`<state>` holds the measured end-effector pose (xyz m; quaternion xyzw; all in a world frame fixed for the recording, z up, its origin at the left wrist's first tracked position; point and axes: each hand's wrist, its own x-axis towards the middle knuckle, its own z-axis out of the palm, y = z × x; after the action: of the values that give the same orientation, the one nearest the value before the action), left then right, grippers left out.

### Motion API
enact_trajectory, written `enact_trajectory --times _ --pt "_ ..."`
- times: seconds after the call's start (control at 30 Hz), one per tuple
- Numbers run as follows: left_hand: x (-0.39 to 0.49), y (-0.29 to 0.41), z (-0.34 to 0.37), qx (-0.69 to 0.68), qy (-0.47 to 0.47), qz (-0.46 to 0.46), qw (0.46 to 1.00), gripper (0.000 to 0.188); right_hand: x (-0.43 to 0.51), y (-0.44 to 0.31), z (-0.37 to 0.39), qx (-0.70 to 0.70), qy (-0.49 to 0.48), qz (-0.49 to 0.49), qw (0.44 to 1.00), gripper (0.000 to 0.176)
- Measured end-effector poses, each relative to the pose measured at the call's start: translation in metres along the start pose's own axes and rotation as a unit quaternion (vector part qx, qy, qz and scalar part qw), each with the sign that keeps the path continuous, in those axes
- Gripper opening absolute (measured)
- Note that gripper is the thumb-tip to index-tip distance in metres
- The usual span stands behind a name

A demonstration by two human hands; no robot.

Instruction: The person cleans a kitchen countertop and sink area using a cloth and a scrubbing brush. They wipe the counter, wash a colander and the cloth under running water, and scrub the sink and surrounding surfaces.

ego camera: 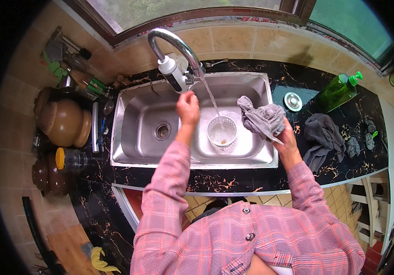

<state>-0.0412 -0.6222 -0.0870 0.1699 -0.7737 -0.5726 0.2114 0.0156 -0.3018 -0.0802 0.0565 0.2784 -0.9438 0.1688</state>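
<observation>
My right hand point(289, 139) grips a bunched grey cloth point(264, 117) above the right rim of the stainless steel double sink point(142, 113). Just below the side lever point(188, 78) of the white and chrome faucet point(173, 68), my left hand point(188, 109) is curled with nothing visible in it. Whether it touches the faucet body is unclear. From the spout, water point(211, 94) runs into a white perforated basket point(221, 137) in the right basin. A small brownish bit lies at the bottom of that basket.
To the right are a drain strainer point(293, 101), a green pump bottle point(338, 92), another grey cloth point(324, 137) and several scouring pads point(353, 147). Left of the sink stand a brown ceramic pot point(63, 122), a yellow-lidded jar point(71, 160) and a dark brown jar point(52, 175).
</observation>
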Motion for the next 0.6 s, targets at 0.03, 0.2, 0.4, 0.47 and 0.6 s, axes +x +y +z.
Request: enact_trajectory --times 0.03,0.2,0.4,0.47,0.6 --pt "0.018 0.001 -0.006 0.086 0.028 0.062 0.994 0.024 -0.002 -0.005 -0.002 0.002 0.016 0.005 1.0 0.038" --pt "0.075 0.021 -0.012 0.376 -0.064 0.264 0.886 0.048 -0.015 -0.011 -0.009 0.036 -0.078 -0.014 0.996 0.039" --pt "0.086 0.021 -0.005 0.495 -0.102 0.312 0.804 0.03 -0.028 0.01 -0.016 -0.008 0.012 -0.038 0.999 0.04" --pt "0.088 0.012 -0.003 0.489 -0.083 0.335 0.801 0.029 -0.03 0.018 -0.016 -0.019 0.033 -0.05 0.998 0.041" --pt "0.082 -0.009 -0.004 0.443 -0.059 0.361 0.819 0.025 -0.033 0.029 -0.013 0.004 0.069 -0.055 0.996 0.037"
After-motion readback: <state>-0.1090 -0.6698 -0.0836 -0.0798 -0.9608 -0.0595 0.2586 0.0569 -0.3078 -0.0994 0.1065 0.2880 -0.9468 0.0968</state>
